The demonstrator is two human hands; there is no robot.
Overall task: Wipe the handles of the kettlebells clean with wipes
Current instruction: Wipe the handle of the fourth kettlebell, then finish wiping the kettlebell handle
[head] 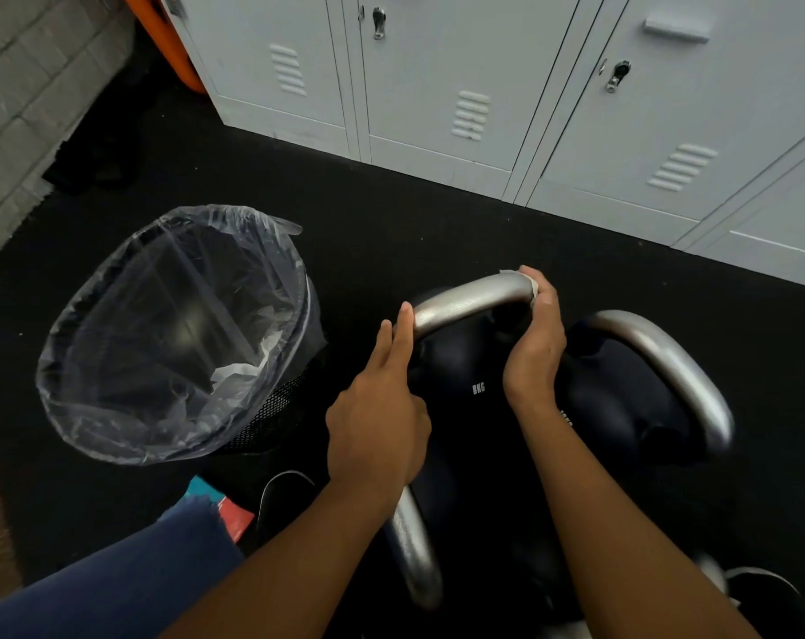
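Note:
A dark kettlebell marked 8KG stands on the black floor with its silver handle arching across the middle. My right hand wraps a white wipe around the handle's right end. At the handle's left end, my left hand rests with straight fingers against the metal. A second kettlebell with a silver handle stands to the right. A third silver handle shows below my left wrist.
A mesh waste bin lined with a clear bag stands left of the kettlebells, with crumpled wipes inside. Grey lockers run along the back. A pink and teal packet lies by my knee. My shoe is near it.

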